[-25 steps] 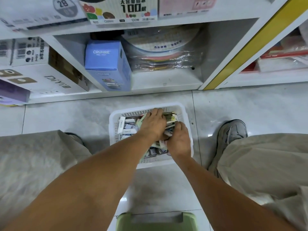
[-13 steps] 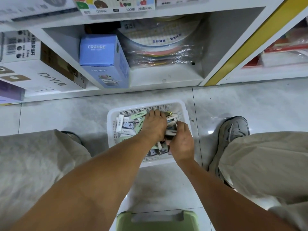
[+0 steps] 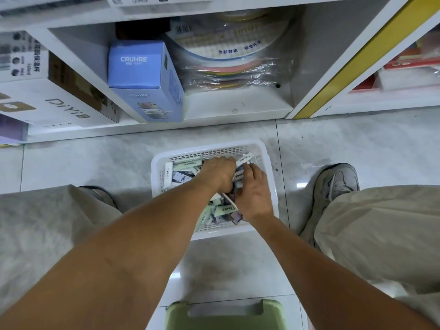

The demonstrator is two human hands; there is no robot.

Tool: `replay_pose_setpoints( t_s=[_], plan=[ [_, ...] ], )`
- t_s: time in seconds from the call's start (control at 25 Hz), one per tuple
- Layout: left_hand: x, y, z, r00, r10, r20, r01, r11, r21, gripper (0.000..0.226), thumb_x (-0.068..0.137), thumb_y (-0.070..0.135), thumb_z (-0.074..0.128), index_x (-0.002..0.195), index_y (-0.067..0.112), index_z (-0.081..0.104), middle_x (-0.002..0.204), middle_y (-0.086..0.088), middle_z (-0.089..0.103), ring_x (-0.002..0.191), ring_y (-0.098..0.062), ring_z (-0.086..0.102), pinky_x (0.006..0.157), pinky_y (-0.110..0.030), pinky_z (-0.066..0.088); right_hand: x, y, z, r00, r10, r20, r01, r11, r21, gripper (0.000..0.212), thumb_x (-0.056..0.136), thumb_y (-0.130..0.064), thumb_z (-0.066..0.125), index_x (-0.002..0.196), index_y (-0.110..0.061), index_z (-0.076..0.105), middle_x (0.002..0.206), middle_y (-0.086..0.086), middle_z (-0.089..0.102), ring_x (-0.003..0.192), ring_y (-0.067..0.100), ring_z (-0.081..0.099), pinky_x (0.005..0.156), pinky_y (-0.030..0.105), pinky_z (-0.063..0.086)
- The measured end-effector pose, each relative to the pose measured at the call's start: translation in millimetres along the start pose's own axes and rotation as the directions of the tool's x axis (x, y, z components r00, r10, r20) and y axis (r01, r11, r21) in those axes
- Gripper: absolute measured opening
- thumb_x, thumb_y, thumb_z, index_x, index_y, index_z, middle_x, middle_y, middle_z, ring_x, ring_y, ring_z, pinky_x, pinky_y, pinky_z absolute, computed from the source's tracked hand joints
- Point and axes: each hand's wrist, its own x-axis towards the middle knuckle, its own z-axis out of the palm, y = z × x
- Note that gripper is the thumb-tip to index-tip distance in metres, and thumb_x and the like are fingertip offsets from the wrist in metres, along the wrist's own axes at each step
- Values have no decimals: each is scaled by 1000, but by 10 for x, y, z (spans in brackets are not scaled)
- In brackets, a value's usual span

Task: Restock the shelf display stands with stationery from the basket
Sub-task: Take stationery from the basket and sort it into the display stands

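A white perforated basket [image 3: 270,184] stands on the tiled floor between my feet, filled with several small stationery packs [image 3: 184,171] in white, pale green and purple. Both hands are down inside it. My left hand [image 3: 217,173] lies palm-down over the middle of the pile, fingers curled into the packs. My right hand [image 3: 253,194] sits just right of it, fingers pinching a few long white packs [image 3: 245,158] that stick up toward the basket's far wall. What the left hand's fingers hold is hidden under the palm.
A white shelf unit [image 3: 166,126] stands right behind the basket. It holds a blue CRUHRE box [image 3: 140,75], a wrapped stack of round coloured sheets [image 3: 228,67] and a DiYi carton [image 3: 54,106]. A green stool [image 3: 226,315] sits below. My shoes [image 3: 333,186] flank the basket.
The camera has tilted down a little, so the shelf slid up in view. Both hands stayed in the basket, shuffling packs; the right hand has gathered white packs toward the far wall.
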Motion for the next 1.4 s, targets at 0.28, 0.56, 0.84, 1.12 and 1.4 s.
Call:
replay_pose_setpoints(
  t_s=[0.28,0.56,0.84,1.12,1.4],
  plan=[
    [-88,-105,-149,998,46,30,-45,998,-40,60,71,10,75,124,12,47,73,2,51,62,-14,48,49,-26,33,-7,19,-157,997,28,-67,-16,985,174,69,79,8,58,143,-10,43,139,6,51,130,25,42,108,30,36],
    [-324,-101,-247,994,61,-88,-66,996,-61,52,71,-9,66,116,11,51,71,2,48,60,-13,44,51,-25,32,-19,-69,-372,986,31,-161,1,982,191,56,80,11,53,130,-13,52,122,5,58,114,26,52,91,37,46],
    [-633,-69,-406,973,40,-229,-52,997,-48,46,75,-5,63,116,11,48,67,3,42,64,-22,49,57,-33,38,-76,-170,-636,977,171,-124,-117,928,355,59,77,5,52,133,-16,50,125,2,59,103,19,59,87,42,54],
    [-931,-82,-476,987,-25,-161,-7,981,-196,45,70,8,72,107,15,48,79,-2,57,62,-14,52,45,-26,36,-174,-334,-878,977,149,154,-213,751,625,57,78,14,47,124,-19,58,108,4,70,91,22,69,72,35,60],
    [-1045,-72,-527,997,-5,-79,-22,941,-338,60,65,15,85,113,19,50,87,2,59,73,-14,59,53,-25,43,-69,-425,-1182,937,216,273,-344,455,821,29,96,-27,62,123,-20,61,104,8,72,83,18,71,64,27,56]
  ],
)
